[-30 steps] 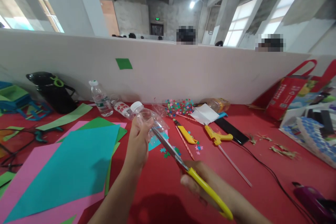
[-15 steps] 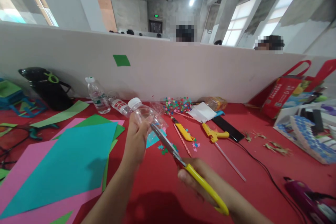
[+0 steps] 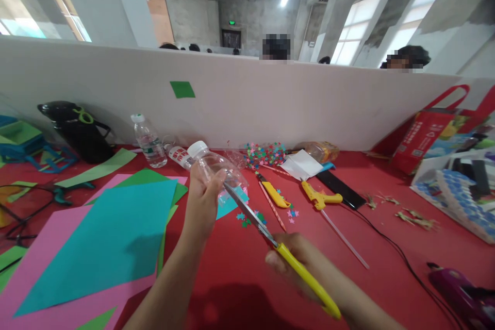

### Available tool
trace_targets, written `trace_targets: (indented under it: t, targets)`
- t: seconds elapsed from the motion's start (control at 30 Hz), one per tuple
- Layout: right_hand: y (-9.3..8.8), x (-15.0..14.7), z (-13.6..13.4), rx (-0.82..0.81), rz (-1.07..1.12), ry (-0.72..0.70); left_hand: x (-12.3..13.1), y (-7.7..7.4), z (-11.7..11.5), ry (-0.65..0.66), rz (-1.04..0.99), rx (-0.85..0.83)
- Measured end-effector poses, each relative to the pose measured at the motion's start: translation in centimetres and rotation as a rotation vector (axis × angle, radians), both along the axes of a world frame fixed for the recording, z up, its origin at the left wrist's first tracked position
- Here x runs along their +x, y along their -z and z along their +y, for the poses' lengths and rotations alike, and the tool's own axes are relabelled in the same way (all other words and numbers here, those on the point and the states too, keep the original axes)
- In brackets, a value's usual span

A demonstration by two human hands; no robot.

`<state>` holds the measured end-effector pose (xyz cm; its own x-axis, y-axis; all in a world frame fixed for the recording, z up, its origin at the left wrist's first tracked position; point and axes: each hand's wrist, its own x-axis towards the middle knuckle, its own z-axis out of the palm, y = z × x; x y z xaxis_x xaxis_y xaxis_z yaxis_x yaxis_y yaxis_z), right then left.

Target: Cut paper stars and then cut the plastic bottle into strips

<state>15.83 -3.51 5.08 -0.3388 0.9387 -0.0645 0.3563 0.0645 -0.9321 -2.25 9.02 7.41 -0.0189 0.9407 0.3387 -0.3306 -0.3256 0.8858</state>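
Note:
A clear plastic bottle (image 3: 228,169) with a white cap is gripped near its neck by my left hand (image 3: 204,193), tilted with the cap toward the upper left. Yellow-handled scissors (image 3: 305,276) are held in my right hand (image 3: 296,260), low at the centre right. Their blades point up and left, and the tips meet the bottle beside my left thumb. Whether the tips are inside the plastic I cannot tell. Under the bottle lie a blue paper piece (image 3: 228,209) and several small star sequins (image 3: 247,218).
Coloured paper sheets (image 3: 104,237) cover the left side. A yellow utility knife (image 3: 275,195), a yellow glue gun (image 3: 319,197) and a black phone (image 3: 342,189) lie to the right. Behind stand a water bottle (image 3: 148,142), a black flask (image 3: 79,131) and a white partition (image 3: 240,103).
The view has shifted slightly, so the table things sit a little further right. Both hands keep their holds on the bottle and scissors, with the blade tips still at the bottle.

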Motion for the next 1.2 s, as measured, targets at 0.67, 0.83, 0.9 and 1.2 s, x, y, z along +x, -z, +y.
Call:
trace_targets:
  t: [0.67,0.83,0.9,1.2]
  targets:
    - [-0.6,-0.7,-0.3,-0.047,-0.065,0.007,-0.2,-0.6,-0.2,-0.051,0.078,0.088]
    - [-0.5,-0.9,-0.5,-0.043,-0.008,-0.016,-0.3,-0.4,-0.3,-0.026,0.093,0.088]
    - [-0.6,-0.9,-0.6,-0.011,-0.016,-0.022,0.0,-0.4,-0.5,0.013,0.116,0.110]
    - [-0.6,-0.9,-0.3,0.001,-0.025,0.003,0.2,-0.4,-0.9,-0.036,0.200,0.168]
